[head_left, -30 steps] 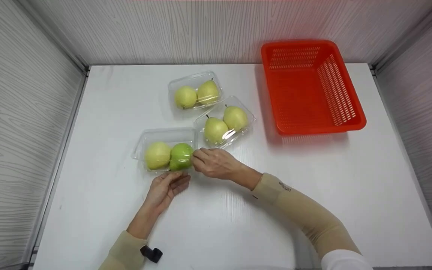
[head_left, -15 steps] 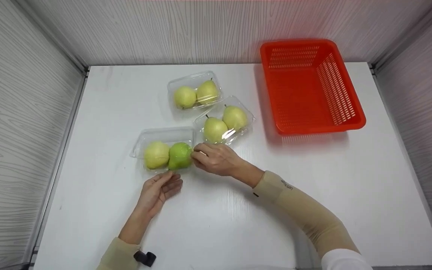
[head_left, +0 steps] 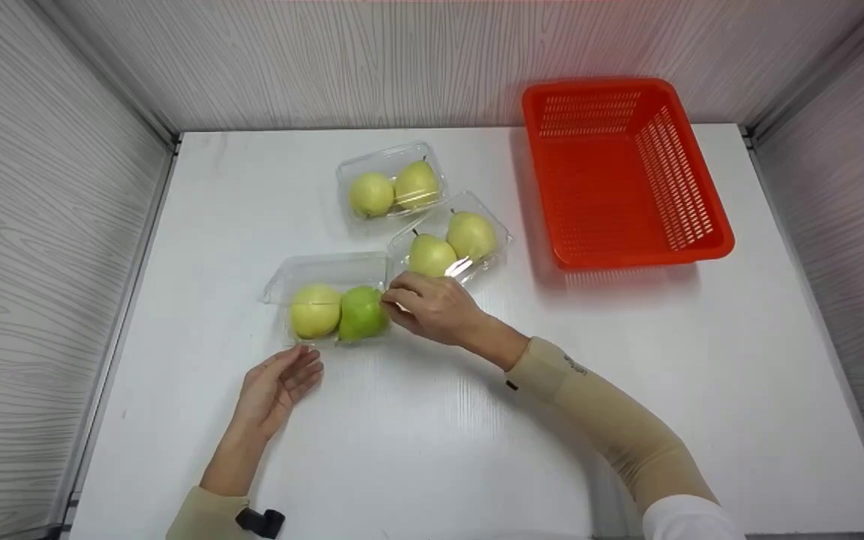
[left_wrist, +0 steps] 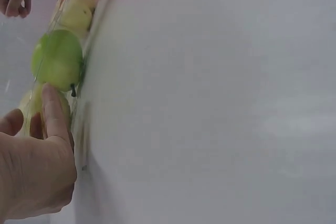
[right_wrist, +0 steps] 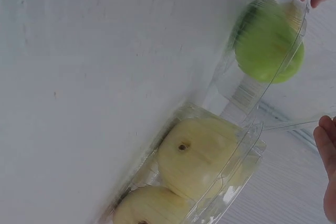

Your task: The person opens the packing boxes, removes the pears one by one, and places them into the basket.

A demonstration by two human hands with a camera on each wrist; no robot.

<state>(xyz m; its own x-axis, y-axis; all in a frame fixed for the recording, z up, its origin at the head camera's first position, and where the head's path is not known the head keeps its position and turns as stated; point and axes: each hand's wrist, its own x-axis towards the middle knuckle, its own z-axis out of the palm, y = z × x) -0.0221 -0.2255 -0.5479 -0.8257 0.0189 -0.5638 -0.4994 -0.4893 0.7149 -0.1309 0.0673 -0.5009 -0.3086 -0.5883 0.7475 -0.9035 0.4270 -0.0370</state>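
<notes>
A clear plastic clamshell box [head_left: 293, 292] at the left of the table holds a yellow pear [head_left: 315, 312] and a green pear [head_left: 362, 315]. Its lid [head_left: 334, 270] stands partly raised. My right hand [head_left: 436, 309] pinches the lid near its right corner; in the right wrist view the thin lid edge runs to its fingertips. My left hand [head_left: 274, 390] is at the box's front left, fingertips by the front edge, fingers loosely extended. In the left wrist view its index finger [left_wrist: 53, 111] reaches along the box in front of the pears.
Just right of this box lies a second clamshell box [head_left: 464, 202] with two yellow pears. A third clamshell box [head_left: 361, 165] with two more sits farther back. The red plastic basket [head_left: 612, 187] stands at the back right. Grey wood-grain walls [head_left: 327, 67] enclose the white table [head_left: 477, 442].
My left hand has slid left along the box's front edge, away from the green pear. My right hand has risen slightly, and the lid's front edge has lifted back off the pears.
</notes>
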